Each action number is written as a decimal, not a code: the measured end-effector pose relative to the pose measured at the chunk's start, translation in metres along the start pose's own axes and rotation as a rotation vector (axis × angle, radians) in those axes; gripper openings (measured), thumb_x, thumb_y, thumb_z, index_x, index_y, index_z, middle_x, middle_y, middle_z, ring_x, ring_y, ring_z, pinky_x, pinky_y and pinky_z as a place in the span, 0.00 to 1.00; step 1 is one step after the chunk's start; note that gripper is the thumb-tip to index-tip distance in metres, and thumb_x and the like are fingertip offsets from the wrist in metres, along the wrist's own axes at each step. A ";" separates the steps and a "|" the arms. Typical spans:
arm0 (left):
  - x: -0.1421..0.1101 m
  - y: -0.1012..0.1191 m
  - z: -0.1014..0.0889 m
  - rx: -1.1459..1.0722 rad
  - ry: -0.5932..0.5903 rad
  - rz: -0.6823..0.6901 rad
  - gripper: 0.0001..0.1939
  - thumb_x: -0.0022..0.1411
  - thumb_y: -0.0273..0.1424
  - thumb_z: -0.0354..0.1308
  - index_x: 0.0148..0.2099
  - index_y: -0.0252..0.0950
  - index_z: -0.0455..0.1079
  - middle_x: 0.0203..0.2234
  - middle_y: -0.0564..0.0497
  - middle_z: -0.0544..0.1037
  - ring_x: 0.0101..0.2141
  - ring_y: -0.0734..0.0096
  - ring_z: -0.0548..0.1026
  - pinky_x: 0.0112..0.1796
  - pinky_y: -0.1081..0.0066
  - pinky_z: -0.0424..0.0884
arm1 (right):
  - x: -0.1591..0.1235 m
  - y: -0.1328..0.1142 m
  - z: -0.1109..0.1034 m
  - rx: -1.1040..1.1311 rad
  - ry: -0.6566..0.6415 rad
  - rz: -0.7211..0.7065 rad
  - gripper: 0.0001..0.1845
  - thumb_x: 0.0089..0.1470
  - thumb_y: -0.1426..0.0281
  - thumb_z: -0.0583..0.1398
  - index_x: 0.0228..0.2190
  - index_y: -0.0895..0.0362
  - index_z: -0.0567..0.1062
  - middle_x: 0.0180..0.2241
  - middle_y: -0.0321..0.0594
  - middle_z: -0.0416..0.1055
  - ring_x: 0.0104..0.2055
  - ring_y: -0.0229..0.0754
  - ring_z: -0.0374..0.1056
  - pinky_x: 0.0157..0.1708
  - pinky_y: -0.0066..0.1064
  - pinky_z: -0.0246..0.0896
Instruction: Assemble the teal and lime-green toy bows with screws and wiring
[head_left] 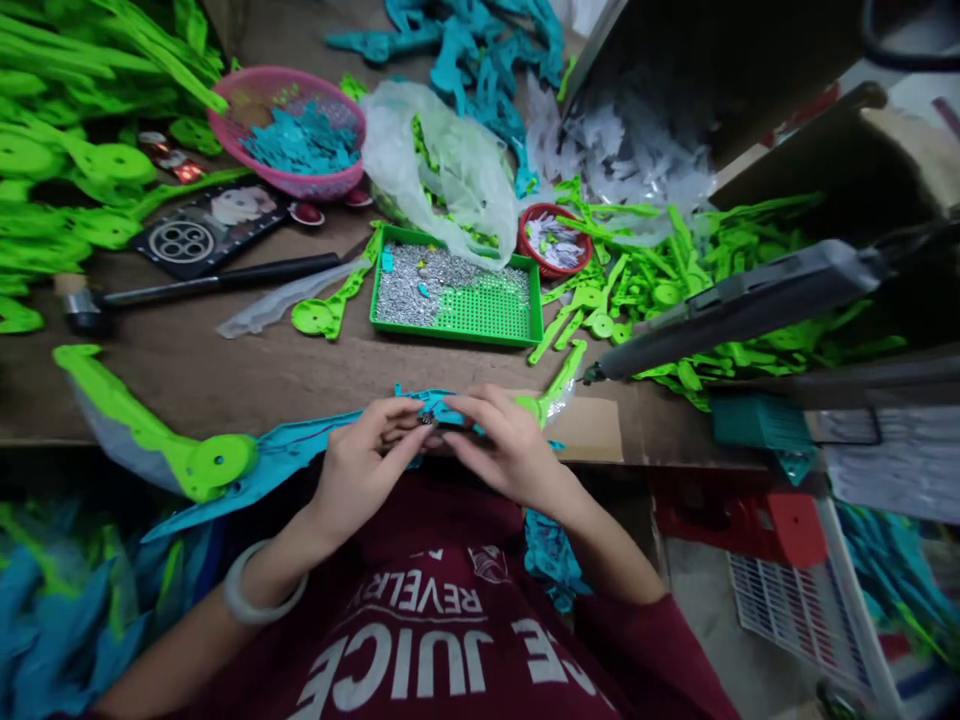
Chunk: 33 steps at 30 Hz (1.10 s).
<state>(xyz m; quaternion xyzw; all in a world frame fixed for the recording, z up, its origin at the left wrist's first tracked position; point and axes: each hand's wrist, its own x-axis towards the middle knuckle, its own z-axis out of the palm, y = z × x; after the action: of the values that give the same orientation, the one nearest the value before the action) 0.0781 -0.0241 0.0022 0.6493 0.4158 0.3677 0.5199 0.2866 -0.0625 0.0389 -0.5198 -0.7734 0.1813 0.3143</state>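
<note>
Right hand (514, 447) near green tray (486, 318) of silvery bits (409, 288)

The worktop (352, 362) is brown. Directly ahead of the hands: green perforated tray (457, 338), containing small metal pieces; translucent plastic bag (405, 120) behind it. Ahead of the left hand (364, 465), further left: rubber-headed mallet (225, 280), pink basket (289, 183), lime-green plastic parts (45, 160). Ahead of the right hand (510, 445): small red basket (556, 268), lime-green pile (675, 290) further right. Cardboard piece (596, 430): just beside the right hand, at the near edge.
</note>
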 end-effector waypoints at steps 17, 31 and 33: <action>-0.002 -0.016 -0.015 0.427 0.053 0.399 0.03 0.68 0.27 0.56 0.42 0.39 0.65 0.33 0.53 0.81 0.32 0.69 0.82 0.32 0.74 0.77 | 0.025 -0.005 0.033 0.424 -0.017 0.157 0.07 0.63 0.69 0.61 0.41 0.58 0.76 0.38 0.41 0.73 0.42 0.39 0.70 0.43 0.33 0.68; 0.019 -0.007 -0.016 0.649 -0.197 0.405 0.18 0.69 0.22 0.50 0.58 0.36 0.68 0.52 0.40 0.75 0.53 0.55 0.74 0.51 0.54 0.75 | 0.030 0.014 -0.014 0.239 -0.264 -0.027 0.09 0.66 0.75 0.54 0.45 0.56 0.72 0.43 0.43 0.69 0.46 0.40 0.68 0.47 0.34 0.68; 0.027 -0.005 -0.014 0.720 -0.197 0.415 0.22 0.66 0.18 0.48 0.59 0.36 0.68 0.61 0.38 0.68 0.60 0.50 0.67 0.56 0.48 0.71 | 0.031 0.017 -0.021 0.265 -0.276 -0.068 0.10 0.63 0.78 0.56 0.43 0.55 0.74 0.43 0.42 0.69 0.46 0.39 0.68 0.47 0.34 0.69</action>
<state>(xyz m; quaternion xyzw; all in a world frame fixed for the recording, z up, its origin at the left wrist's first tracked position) 0.0753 0.0066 0.0014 0.8914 0.3265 0.2323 0.2119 0.3041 -0.0286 0.0536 -0.4179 -0.7955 0.3403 0.2770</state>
